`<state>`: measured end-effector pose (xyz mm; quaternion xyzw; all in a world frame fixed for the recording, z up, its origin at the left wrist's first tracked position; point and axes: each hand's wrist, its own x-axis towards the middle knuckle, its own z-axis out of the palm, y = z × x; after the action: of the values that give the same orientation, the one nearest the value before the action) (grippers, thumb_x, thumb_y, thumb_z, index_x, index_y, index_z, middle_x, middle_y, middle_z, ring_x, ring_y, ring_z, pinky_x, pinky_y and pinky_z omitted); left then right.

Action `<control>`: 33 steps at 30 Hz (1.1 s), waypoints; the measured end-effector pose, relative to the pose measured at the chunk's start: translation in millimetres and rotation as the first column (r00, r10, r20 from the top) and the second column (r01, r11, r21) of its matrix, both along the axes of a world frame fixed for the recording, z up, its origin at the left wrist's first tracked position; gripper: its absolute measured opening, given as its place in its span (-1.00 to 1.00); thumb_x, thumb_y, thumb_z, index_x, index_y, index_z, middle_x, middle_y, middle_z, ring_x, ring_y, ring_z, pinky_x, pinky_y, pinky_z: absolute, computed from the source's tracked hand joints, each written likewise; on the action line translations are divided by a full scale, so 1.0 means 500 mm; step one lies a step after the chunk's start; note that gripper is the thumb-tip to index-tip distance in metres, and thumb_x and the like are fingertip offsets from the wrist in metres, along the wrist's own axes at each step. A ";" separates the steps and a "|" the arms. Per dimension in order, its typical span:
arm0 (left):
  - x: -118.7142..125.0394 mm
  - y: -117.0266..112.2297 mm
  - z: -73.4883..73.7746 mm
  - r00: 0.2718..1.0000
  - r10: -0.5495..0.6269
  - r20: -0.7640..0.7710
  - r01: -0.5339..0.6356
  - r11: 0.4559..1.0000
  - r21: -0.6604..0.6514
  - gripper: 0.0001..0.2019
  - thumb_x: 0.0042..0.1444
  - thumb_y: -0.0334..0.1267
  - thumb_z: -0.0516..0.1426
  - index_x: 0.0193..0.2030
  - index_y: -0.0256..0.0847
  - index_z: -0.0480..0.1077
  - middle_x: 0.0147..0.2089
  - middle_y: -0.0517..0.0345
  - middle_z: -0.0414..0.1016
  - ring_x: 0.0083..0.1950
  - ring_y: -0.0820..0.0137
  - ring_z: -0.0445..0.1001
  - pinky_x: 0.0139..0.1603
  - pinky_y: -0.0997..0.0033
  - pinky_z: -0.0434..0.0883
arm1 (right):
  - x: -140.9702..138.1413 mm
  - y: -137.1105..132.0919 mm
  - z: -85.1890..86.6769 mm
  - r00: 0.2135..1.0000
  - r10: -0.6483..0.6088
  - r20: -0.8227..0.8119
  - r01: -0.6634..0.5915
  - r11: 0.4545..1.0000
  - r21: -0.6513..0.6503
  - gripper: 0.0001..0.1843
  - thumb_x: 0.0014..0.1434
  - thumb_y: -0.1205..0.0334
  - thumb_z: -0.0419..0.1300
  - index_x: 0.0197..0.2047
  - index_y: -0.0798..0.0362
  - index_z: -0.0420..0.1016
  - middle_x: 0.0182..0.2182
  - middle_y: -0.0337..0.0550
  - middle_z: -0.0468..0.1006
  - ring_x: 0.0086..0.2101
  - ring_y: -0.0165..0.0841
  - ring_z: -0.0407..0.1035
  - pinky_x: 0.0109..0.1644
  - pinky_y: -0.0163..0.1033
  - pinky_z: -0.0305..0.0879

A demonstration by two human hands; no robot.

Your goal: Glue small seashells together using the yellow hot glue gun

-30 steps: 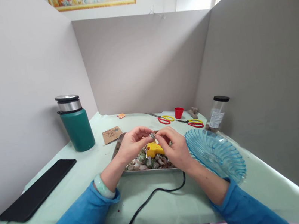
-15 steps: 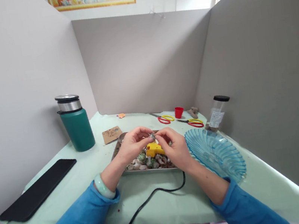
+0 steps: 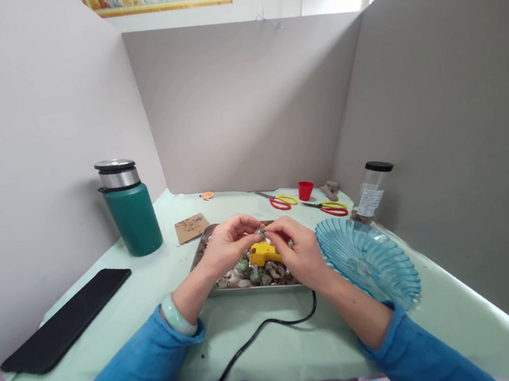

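Both hands meet over a metal tray (image 3: pixel 201 252) filled with several shells. My left hand (image 3: pixel 230 244) and my right hand (image 3: pixel 293 254) each pinch the same small grey shell (image 3: pixel 260 232) between their fingertips, just above the tray. A yellow glue gun (image 3: pixel 263 254) lies on the shells under the fingers, and its black cord (image 3: pixel 259 339) trails toward me over the table edge. A pale green bangle sits on my left wrist.
A blue ribbed glass dish (image 3: pixel 366 258) stands right of the tray. A green flask (image 3: pixel 130 208) and a black flat case (image 3: pixel 65 321) are at left. Two scissors (image 3: pixel 280 200), a red cup (image 3: pixel 305 190), a clear jar (image 3: pixel 371 192) and a brown card (image 3: pixel 191 227) lie farther back. Grey partitions enclose the table.
The hands keep pinching the small shell in the same place; only the camera view has shifted slightly.
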<state>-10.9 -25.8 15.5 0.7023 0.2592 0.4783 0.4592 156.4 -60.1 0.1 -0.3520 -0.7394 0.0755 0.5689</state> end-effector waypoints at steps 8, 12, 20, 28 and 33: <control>0.001 -0.001 -0.001 1.000 -0.001 -0.001 0.001 1.000 0.002 -0.75 -0.04 -0.28 0.25 -0.20 -0.29 0.39 -0.23 0.07 0.48 -0.22 0.40 0.47 -0.15 0.37 0.41 | 0.001 0.002 0.002 1.000 -0.011 0.007 0.011 1.000 0.020 -0.88 0.22 0.31 0.09 -0.31 0.03 0.44 -0.36 -0.17 0.49 -0.33 -0.37 0.36 -0.22 -0.24 0.29; 0.003 0.002 -0.001 0.997 -0.027 0.067 0.029 0.999 -0.040 -0.70 -0.04 -0.30 0.25 -0.13 -0.28 0.38 -0.22 0.07 0.48 -0.22 0.40 0.48 -0.14 0.33 0.42 | 0.000 -0.001 0.006 1.000 -0.017 0.008 0.017 1.000 0.022 -0.84 0.24 0.30 0.06 -0.21 0.03 0.47 -0.27 -0.12 0.50 -0.28 -0.36 0.38 -0.19 -0.23 0.31; -0.002 0.001 0.001 0.987 -0.046 0.157 0.062 0.993 -0.103 -0.74 -0.02 -0.29 0.24 -0.17 -0.28 0.39 -0.27 0.10 0.50 -0.25 0.39 0.51 -0.16 0.36 0.43 | 0.001 0.000 0.001 0.998 -0.065 -0.028 0.062 0.994 -0.087 -0.80 0.20 0.18 0.12 -0.11 0.03 0.41 -0.34 -0.19 0.44 -0.47 -0.44 0.29 -0.35 -0.28 0.29; -0.001 0.000 0.000 0.981 -0.081 0.179 0.095 0.993 -0.073 -0.79 -0.04 -0.31 0.26 -0.24 -0.28 0.40 -0.20 0.09 0.46 -0.18 0.40 0.46 -0.15 0.41 0.39 | -0.002 -0.001 0.005 1.000 -0.026 0.002 0.026 0.995 -0.099 -0.80 0.14 0.18 0.18 -0.15 0.03 0.41 -0.29 -0.17 0.44 -0.46 -0.46 0.30 -0.38 -0.31 0.27; 0.005 -0.006 0.005 0.978 -0.089 0.191 0.112 0.987 -0.117 -0.78 -0.09 -0.31 0.28 -0.28 -0.27 0.40 -0.19 0.10 0.47 -0.16 0.38 0.45 -0.08 0.32 0.39 | -0.002 0.000 0.001 0.999 -0.041 -0.014 0.040 0.996 -0.081 -0.85 0.18 0.23 0.13 -0.18 0.04 0.41 -0.29 -0.16 0.45 -0.46 -0.46 0.28 -0.39 -0.30 0.27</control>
<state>-8.5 -28.9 17.9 0.6365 0.2095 0.5000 0.5486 155.4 -60.1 0.5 -0.3891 -0.7240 0.0965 0.5614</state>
